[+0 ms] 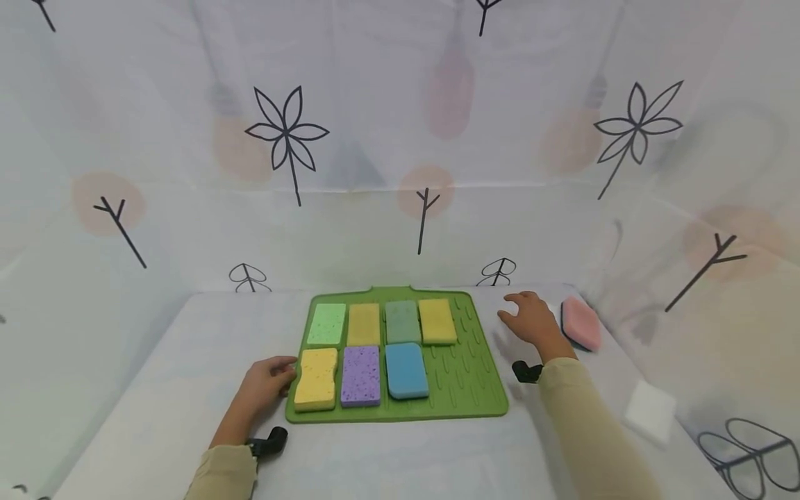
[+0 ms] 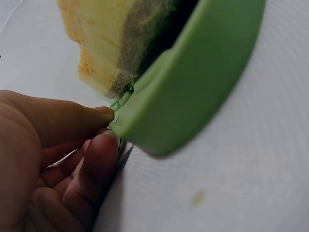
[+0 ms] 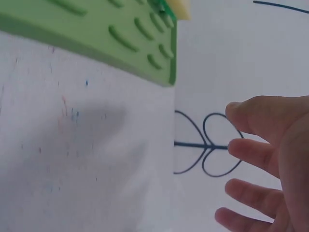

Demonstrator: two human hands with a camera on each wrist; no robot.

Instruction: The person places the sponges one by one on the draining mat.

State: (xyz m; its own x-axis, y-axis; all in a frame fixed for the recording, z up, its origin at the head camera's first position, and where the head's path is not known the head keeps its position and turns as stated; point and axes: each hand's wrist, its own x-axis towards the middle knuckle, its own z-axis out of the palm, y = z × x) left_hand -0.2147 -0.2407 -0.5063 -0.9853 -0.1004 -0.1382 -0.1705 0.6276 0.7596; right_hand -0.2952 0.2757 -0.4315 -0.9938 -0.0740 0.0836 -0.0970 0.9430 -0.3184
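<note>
A green ridged mat [image 1: 462, 389] lies on the table with several sponges in two rows on it. At its left edge, my left hand [image 1: 267, 384] pinches the rim between thumb and fingers, beside a wavy yellow sponge [image 1: 317, 379]. In the left wrist view the thumb [image 2: 72, 118] sits right at the mat's corner [image 2: 169, 116]. My right hand [image 1: 530, 322] hovers past the mat's right side, fingers spread and holding nothing, between the mat and a pink sponge [image 1: 581, 323]. The right wrist view shows the mat's corner [image 3: 149, 63] apart from the fingers.
The back row has light green [image 1: 327, 323], yellow and grey-green sponges; the front row also has purple [image 1: 360, 376] and blue [image 1: 406, 371] ones. A white block [image 1: 651, 411] lies at the table's right. Patterned cloth [image 1: 375, 139] hangs behind.
</note>
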